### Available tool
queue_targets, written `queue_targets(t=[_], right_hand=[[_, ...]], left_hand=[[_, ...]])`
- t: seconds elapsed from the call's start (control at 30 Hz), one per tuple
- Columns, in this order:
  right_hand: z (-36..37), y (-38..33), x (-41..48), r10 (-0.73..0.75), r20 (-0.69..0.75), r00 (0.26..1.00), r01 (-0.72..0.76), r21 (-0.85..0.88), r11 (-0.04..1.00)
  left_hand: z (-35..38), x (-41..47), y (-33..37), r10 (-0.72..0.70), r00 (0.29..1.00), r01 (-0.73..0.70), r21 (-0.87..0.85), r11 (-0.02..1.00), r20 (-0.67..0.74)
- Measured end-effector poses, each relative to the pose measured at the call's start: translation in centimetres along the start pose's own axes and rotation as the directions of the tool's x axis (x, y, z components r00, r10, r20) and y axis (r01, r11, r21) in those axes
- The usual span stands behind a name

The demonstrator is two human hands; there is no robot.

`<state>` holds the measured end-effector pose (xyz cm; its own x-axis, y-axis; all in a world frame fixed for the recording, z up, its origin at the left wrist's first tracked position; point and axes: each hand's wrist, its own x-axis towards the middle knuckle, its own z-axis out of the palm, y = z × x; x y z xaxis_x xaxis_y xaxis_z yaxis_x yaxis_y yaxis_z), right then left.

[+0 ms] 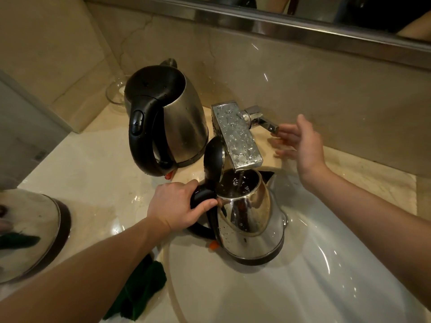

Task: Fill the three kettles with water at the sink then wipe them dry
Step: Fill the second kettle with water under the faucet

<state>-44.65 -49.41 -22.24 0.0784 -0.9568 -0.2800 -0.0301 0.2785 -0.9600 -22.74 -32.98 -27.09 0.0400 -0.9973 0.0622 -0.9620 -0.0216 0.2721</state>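
Under the faucet spout, at the centre of the view, an open-lidded kettle is held upright over the white sink, and a thin stream of water falls into its mouth. At 8 o'clock of this kettle, the left hand has fingers and thumb curled round the black handle. At 2 o'clock, the right hand has straight, slightly spread fingers, their tips by the end of the faucet lever; blur hides whether they touch. At 11 o'clock a second kettle, lid closed, stands on the countertop. A third kettle shows partly at the 9 o'clock edge. A dark green cloth lies at 7 o'clock.
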Motion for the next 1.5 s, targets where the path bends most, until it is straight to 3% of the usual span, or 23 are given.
queue_targets(t=[0.23,0.67,0.93,1.23,1.37,1.5], right_hand=[[1.3,-1.3,-2.6,-0.010,0.207,0.978,0.015,-0.021,1.000],[1.2,-1.3,-4.0,-0.125,0.261,0.957,0.201,-0.294,0.934],[0.6,-0.3,-3.8,-0.150,0.285,0.947,0.237,-0.304,0.923],[-0.8,3.1,-6.9,0.026,0.048,0.999,-0.013,-0.248,0.969],[-0.8,4.0,-7.9,0.247,0.092,0.965,-0.223,-0.211,0.952],[-0.3,4.2,-8.8,0.329,0.124,0.936,-0.309,-0.158,0.938]], left_hand=[[-0.1,0.0,0.0,0.006,1.000,-0.006,-0.008,1.000,-0.006],[-0.3,0.0,0.1,-0.009,1.000,0.009,-0.011,1.000,0.019],[-0.4,-0.1,0.3,-0.016,1.000,0.016,-0.025,1.000,0.017],[-0.5,-0.1,0.2,0.017,1.000,-0.016,-0.024,1.000,0.023],[-1.0,0.0,0.5,0.008,0.998,-0.008,0.005,1.000,0.064],[-1.8,-0.3,1.5,-0.074,0.986,0.069,0.039,0.997,0.151]])
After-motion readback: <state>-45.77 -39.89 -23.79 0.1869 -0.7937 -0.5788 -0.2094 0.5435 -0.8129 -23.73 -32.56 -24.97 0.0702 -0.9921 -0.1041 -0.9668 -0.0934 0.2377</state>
